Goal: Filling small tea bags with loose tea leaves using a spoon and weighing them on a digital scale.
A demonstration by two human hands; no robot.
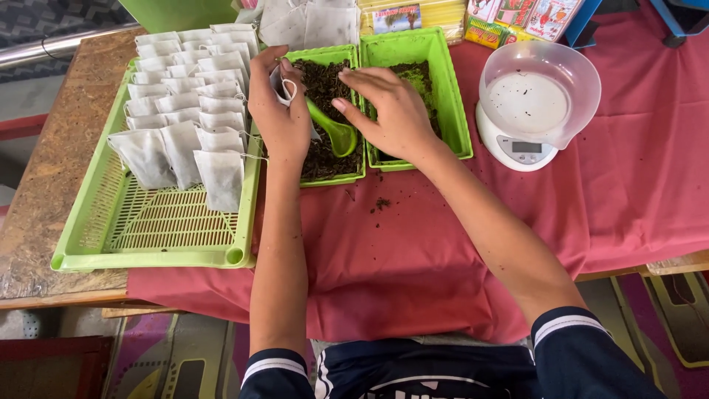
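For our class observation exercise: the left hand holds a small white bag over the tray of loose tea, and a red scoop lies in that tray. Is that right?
Not quite. The head view shows the scoop is green, not red. The rest holds: the left hand holds a small white bag over the tray of loose tea, and the scoop lies in that tray.

white kitchen scale (526, 148) with clear bowl (539, 81) | red cloth (413, 251) | colourful packets (517, 16)

Open red cloth (413, 258) in front of 2 green trays (450, 111). Left blocked by slotted tray (148, 236) w/ filled bags (188, 103); right by scale (532, 111); packets (517, 18) crowd the back.
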